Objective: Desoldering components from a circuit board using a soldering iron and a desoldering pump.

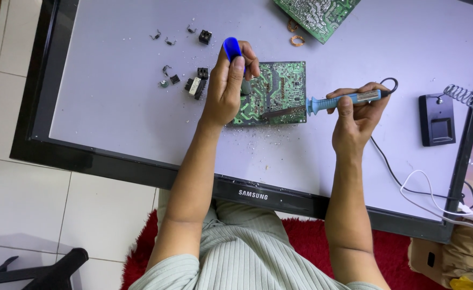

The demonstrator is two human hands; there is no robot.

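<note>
The board [277, 94] is laid mid-panel [113, 107], solder side up. A desoldering step is judged in hand: the iron [322, 102] is gripped by the right hand [357, 115], tip laid on the board; the pump [235, 56] is clasped by the left hand [227, 91]. Next, close nozzle alignment with the heated joint is called for.

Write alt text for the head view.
A person's right hand holds a blue soldering iron to a green circuit board while the left hand grips a blue desoldering pump above it. Loose components lie nearby.
</note>
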